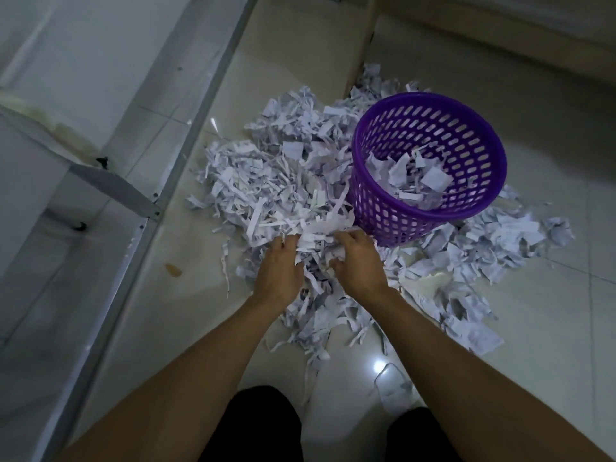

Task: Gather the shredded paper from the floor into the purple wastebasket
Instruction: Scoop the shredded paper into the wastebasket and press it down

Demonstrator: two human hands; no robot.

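Purple plastic marks the wastebasket, a round one with slotted walls, standing on the pale tiled floor and tilted a little so that we look into its mouth. Inside it we see a shallow layer of white scraps, well below the rim. Around it, on the left, behind and to the right, spreads the shredded paper, a thick heap of strips and torn pieces that touches the basket's wall and runs down toward us. Both hands reach into the near edge of this heap, just left of the basket's foot. Our left hand lies palm down with its fingers curled into the strips, and our right hand sits just beside it, its fingers likewise bent round a bunch of paper; between them they hold one loose clump, pressed from both sides. The right hand is close to the basket's base, though we cannot tell whether it touches it. At the left a grey metal frame runs slantwise along the floor. Near it lies a small brown spot on the tile. At the bottom edge our dark-clad knees show.
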